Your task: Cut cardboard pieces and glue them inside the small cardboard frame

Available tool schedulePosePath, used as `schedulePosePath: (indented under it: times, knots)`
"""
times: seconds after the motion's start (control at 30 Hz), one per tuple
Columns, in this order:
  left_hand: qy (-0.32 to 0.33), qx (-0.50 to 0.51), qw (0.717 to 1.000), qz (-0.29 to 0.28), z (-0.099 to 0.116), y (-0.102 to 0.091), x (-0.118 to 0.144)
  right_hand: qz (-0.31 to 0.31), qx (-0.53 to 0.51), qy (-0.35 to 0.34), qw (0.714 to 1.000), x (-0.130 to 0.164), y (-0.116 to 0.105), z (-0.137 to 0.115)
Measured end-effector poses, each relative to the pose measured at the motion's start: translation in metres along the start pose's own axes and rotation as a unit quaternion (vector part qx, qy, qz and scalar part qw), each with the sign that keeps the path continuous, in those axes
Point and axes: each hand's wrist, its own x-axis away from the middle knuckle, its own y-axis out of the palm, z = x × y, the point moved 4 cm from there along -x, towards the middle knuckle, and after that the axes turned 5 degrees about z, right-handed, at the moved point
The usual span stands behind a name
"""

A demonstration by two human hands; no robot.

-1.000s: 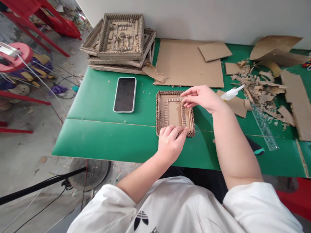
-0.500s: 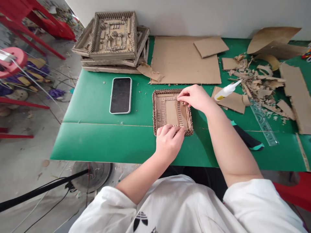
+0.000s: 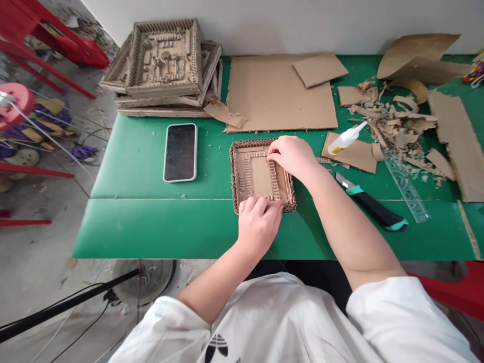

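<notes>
Item: small cardboard tray [image 3: 257,176], square, corrugated rim, raised strips glued inside. Lies flat on the green counter [image 3: 151,222], directly ahead of the person, near the front edge; sides run roughly square to the counter edge, tilted slightly.

Left hand [image 3: 259,222]: at the tray's near rim, fingers curled over the edge, pressing down on it. Comes from the near side.

Right hand [image 3: 291,156]: at the tray's far right corner, fingertips drawn together on a strip inside the rim; whether they pinch a loose piece cannot be told. Comes from the right, forearm crossing the counter.

The tray lies between the two hands, both touching it.

Nearby: smartphone [image 3: 180,152] left of the tray, face up; glue bottle [image 3: 346,139] right of the right hand, on a cardboard offcut; utility knife [image 3: 372,209] beside the right forearm; clear ruler [image 3: 406,186]; cardboard sheet [image 3: 280,96] behind; stack of finished trays [image 3: 162,65] at far left; scrap heap [image 3: 401,126] at far right.
</notes>
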Motion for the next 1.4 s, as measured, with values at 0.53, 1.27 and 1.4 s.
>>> schedulePosePath:
  times: [0.53,1.27,1.4]
  knots:
    - [-0.002,0.038,0.999,-0.003,0.000,0.001,-0.002,0.006,0.015,-0.024,1.000,-0.001,-0.002,0.001]
    - [-0.281,0.370,0.885,-0.007,-0.027,-0.006,-0.010,0.022,-0.349,0.016,0.937,0.024,-0.067,-0.003]
    - [-0.395,0.460,0.794,0.041,-0.034,-0.007,-0.012,0.045,-0.327,0.027,0.944,0.030,-0.082,0.001]
